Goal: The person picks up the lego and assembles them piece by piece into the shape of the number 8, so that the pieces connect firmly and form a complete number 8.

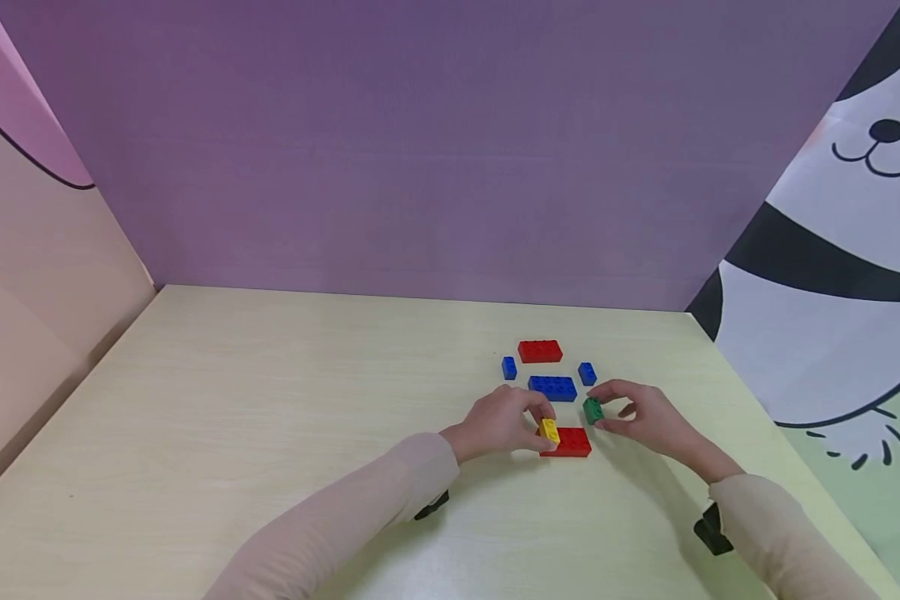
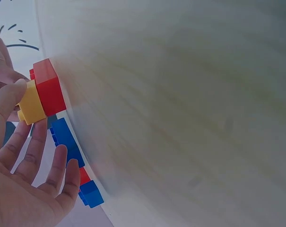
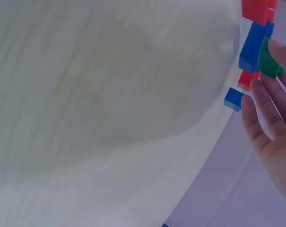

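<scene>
Pinching, seemingly because both are small, the left hand [image 1: 497, 423] grips a yellow studded plastic brick [image 1: 549, 430], the right hand [image 1: 645, 420] a green studded plastic brick [image 1: 592, 411].

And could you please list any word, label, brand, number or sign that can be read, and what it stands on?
No text is readable: the yellow toy brick, green toy brick and cartoon panda show no legible lettering. Any marks on these bricks would be too small to read.
</scene>
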A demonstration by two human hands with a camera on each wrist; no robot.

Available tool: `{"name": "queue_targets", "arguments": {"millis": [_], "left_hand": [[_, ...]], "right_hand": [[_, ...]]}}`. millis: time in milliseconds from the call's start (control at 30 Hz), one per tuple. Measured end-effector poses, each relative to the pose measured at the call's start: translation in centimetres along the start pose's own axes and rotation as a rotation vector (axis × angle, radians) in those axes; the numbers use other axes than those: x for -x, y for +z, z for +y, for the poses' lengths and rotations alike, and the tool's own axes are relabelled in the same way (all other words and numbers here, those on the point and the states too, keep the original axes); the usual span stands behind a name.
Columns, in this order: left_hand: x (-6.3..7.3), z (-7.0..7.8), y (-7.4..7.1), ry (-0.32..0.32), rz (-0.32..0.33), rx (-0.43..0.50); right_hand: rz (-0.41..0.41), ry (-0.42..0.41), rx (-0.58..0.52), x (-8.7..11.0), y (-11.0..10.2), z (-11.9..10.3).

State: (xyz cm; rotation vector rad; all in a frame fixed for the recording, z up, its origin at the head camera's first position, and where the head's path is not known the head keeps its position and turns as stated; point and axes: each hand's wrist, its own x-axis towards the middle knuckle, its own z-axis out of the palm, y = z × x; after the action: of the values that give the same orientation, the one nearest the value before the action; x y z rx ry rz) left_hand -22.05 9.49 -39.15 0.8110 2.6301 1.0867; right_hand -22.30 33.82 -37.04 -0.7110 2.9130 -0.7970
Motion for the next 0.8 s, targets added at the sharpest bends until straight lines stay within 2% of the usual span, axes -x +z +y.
{"name": "queue_targets", "arguments": {"millis": [267, 567, 800], "left_hand": [[0.1, 0.0, 0.0, 0.01, 0.002, 0.001], [0.1, 0.1, 0.0, 0.014, 0.001, 0.002], [0.2, 0.1, -0.1, 0.027, 0.004, -0.011]], "right_hand": [[-0.004, -0.022, 0.006, 0.4, -0.2, -0.9], [-0.055, -0.055, -0.029, 0.9, -0.1, -1.8], [-0.081, -0.074, -0.031, 1.2, 0.2, -1.7]]}}
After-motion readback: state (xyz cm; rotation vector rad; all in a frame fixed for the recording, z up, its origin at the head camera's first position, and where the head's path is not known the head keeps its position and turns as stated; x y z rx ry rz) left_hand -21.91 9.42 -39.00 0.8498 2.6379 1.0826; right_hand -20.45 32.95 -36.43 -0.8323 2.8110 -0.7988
